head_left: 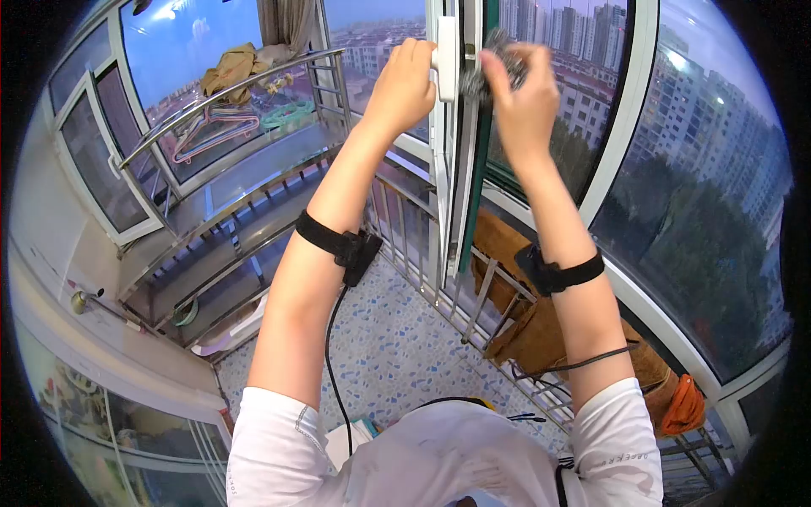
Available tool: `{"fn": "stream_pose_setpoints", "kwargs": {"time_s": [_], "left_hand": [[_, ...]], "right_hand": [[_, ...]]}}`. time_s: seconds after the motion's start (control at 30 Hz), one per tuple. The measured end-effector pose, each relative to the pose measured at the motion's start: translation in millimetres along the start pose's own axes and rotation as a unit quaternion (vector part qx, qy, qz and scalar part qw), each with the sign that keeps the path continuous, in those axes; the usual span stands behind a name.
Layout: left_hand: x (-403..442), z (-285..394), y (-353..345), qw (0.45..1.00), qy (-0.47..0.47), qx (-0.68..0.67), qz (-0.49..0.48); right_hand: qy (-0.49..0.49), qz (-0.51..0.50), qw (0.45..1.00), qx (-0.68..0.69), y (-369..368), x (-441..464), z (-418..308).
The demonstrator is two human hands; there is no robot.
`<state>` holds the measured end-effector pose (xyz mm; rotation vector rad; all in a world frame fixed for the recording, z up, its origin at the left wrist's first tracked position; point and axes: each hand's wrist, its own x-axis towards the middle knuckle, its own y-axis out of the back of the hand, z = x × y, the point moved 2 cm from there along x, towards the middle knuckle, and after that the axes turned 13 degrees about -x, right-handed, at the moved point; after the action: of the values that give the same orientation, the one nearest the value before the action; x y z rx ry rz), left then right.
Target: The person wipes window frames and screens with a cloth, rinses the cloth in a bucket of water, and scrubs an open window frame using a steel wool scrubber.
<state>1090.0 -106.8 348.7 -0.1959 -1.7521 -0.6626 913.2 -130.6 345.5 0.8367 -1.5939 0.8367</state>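
Observation:
An opened window sash (449, 194) with a white frame stands edge-on in front of me, a dark green strip (482, 160) along its right side. My left hand (407, 84) is closed around the white window handle (446, 59) at the upper part of the sash. On the other side of the edge, my right hand (530, 95) grips a grey, shiny steel wool scourer (485, 78) against the sash's edge. Both the scourer and the right fingertips are smeared by motion. Black straps with small boxes circle both forearms.
A metal rail (228, 93) on the left carries clothes hangers (218, 131) and a brown cloth (232, 72). Metal shelving (228, 228) runs below it. Brown sheets (541, 329) and an orange bag (683, 406) lie by the right window. A black cable (329, 355) hangs from the left forearm.

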Motion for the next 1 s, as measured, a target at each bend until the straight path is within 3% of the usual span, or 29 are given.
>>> {"fn": "stream_pose_setpoints", "kwargs": {"time_s": [0.07, 0.23, 0.27, 0.37, 0.83, 1.0], "left_hand": [[1, 4, 1, 1.000, 0.025, -0.003, -0.016], [1, 4, 3, 1.000, 0.014, -0.003, -0.015], [0, 3, 3, 1.000, 0.010, -0.001, -0.015], [1, 6, 3, 1.000, 0.022, -0.005, -0.011], [-3, 5, 0, 1.000, 0.019, 0.001, 0.003], [0, 7, 0, 0.999, 0.037, -0.007, -0.001]], "right_hand": [[0.006, 0.051, 0.998, 0.029, 5, 25, -7], [0.063, -0.023, 0.997, 0.037, -2, 46, -14], [0.102, 0.041, 0.994, 0.009, -7, 42, -18], [0.101, 0.009, 0.995, -0.006, -27, 33, 8], [0.125, -0.087, 0.981, -0.123, -10, -46, 6], [0.137, -0.028, 0.986, -0.093, -13, -21, 9]]}}
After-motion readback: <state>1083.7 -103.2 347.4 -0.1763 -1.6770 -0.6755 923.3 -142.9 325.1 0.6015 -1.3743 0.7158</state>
